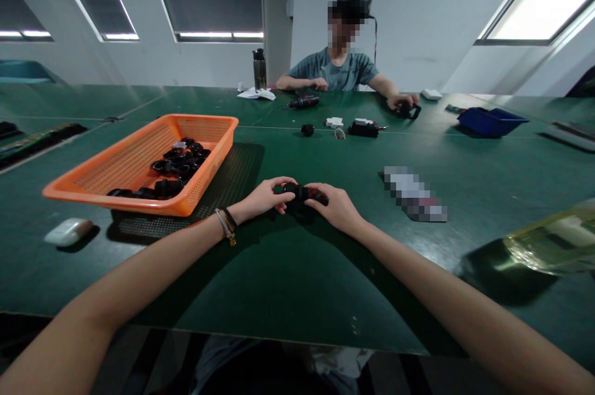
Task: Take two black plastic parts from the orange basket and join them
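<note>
Between my hands, just above the green table, is a small black part with a rounded middle and band-like ends; its exact kind I cannot make out. My left hand pinches its left side with thumb and fingers. On its right side, my right hand grips the dark end. My fingers cover much of the part. Left of my hands stands an orange plastic basket with several black ring-shaped parts inside it.
A white case lies at the near left. At right are a blurred-out phone-shaped object and a yellowish clear bottle. Across the table a person handles a black part, near a black power tool and a blue tray.
</note>
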Demonstrator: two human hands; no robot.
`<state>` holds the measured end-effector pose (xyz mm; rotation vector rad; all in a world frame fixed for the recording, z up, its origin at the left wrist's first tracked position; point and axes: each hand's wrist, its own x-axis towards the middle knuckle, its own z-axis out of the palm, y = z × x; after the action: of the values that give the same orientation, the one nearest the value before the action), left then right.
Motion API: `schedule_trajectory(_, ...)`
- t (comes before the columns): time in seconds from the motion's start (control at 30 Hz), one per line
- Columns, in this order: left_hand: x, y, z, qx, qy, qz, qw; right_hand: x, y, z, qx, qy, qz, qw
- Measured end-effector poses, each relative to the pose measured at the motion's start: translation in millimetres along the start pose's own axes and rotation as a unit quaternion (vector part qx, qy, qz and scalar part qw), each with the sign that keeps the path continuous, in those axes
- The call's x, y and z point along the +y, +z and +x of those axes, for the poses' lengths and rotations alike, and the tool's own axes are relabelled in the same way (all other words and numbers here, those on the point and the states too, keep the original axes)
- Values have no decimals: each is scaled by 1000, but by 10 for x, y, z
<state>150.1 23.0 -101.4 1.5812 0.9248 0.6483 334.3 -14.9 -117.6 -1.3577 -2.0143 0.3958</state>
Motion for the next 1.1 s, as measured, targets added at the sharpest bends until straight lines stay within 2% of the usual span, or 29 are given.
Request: schedule_trajectory(1.1,16,6,-6,-1,-2,22,1000,1,-5,8,1,4,-14,1000)
